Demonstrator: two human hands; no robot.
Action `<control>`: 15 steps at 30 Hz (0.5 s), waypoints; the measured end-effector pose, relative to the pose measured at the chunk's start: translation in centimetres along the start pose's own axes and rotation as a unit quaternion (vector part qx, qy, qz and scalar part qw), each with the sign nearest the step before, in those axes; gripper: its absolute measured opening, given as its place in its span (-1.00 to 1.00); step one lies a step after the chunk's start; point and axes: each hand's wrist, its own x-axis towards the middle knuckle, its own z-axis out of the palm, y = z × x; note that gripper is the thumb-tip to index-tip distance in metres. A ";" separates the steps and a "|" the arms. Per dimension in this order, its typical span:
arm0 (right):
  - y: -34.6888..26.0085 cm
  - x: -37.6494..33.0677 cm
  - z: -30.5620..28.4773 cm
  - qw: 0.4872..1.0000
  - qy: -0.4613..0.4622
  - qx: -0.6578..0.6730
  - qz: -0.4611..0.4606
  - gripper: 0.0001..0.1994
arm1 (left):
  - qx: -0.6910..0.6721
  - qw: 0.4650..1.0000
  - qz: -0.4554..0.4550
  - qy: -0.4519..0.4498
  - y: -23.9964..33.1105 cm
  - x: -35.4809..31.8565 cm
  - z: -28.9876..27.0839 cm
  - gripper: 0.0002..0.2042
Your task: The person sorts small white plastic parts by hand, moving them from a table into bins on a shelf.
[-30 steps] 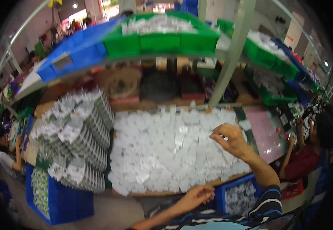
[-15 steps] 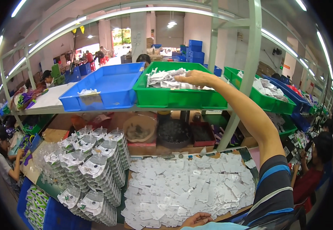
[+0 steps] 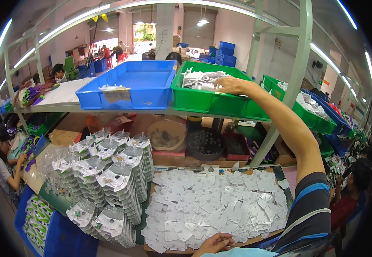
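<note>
My right hand [image 3: 234, 85] reaches up into the green bin [image 3: 203, 100] on the shelf, fingers closed on white packets [image 3: 203, 79] piled inside it. My left hand [image 3: 215, 243] rests at the near edge of the worktable, fingers curled, touching the spread of white flat cards [image 3: 211, 207] that covers the tabletop. Whether the left hand holds a card I cannot tell.
Stacks of clear blister trays [image 3: 109, 171] stand left of the cards. A blue bin [image 3: 130, 88] sits next to the green one. More green and blue bins [image 3: 318, 113] line the shelf at right. A metal post [image 3: 286, 94] slants down. People sit at left [image 3: 4, 165] and right [image 3: 350, 188].
My right hand rose from the cards on the table to the green bin on the shelf. The view tilted upward. My left hand stayed at the table's near edge.
</note>
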 end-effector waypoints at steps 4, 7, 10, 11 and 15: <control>0.9 0.5 -0.2 0.999 -0.039 0.014 -0.009 -0.23 | 0.026 0.997 0.062 -0.034 -0.5 -0.5 -0.2 -0.68; 1.6 2.3 0.1 0.992 -0.122 -0.001 0.023 -0.14 | -0.020 0.998 0.049 -0.034 -0.6 -1.4 0.4 -0.68; -0.6 0.5 -1.1 0.992 -0.122 0.008 0.043 -0.18 | -0.014 0.999 0.032 -0.024 0.8 -2.0 1.5 -0.68; -0.6 0.6 -1.0 0.992 -0.123 0.008 0.040 -0.18 | -0.015 0.999 0.033 -0.021 0.8 -2.0 1.5 -0.68; 1.9 1.5 0.1 0.998 -0.037 -0.049 0.009 -0.26 | -0.040 0.998 0.023 -0.043 0.1 -1.2 1.5 -0.68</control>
